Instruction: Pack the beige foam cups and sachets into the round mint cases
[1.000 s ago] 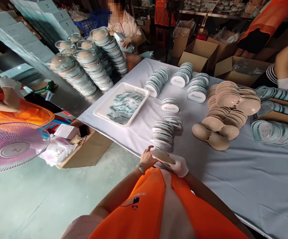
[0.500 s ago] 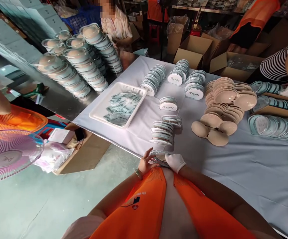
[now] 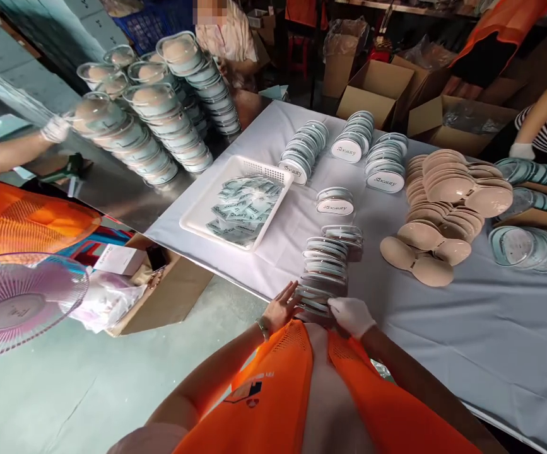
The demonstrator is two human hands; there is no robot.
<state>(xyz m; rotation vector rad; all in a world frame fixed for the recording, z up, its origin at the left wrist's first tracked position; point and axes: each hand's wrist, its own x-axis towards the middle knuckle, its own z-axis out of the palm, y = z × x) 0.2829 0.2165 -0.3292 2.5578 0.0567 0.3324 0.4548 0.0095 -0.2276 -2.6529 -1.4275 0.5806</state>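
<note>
- The person's bare left hand [image 3: 280, 309], a bracelet at the wrist, is resting with fingers spread and flat against the near end of a leaning row of clear round cases [image 3: 323, 268], at the table's near edge.
- The gloved right hand [image 3: 352, 315] is pressing the same end from the other side, fingers loosely curved against it; neither hand is closing around a case.
- Just beyond that row, a single white lid [image 3: 334, 203] is showing the word "beauty" in dark script.
- Three more rows of white-lidded cases [image 3: 349, 142] are lying farther back, the front lids reading "beauty" too.
- A white slotted tray [image 3: 197, 214] is sitting to the left, holding pale green sachets [image 3: 242, 208] printed with the same word.
- Beige moulded cups [image 3: 443, 202] are lying piled to the right on the grey cloth-covered table [image 3: 467, 328].
- At the far left, another person's gloved hand [image 3: 55, 129] is touching tall stacks of clear domed packs [image 3: 159, 126].
</note>
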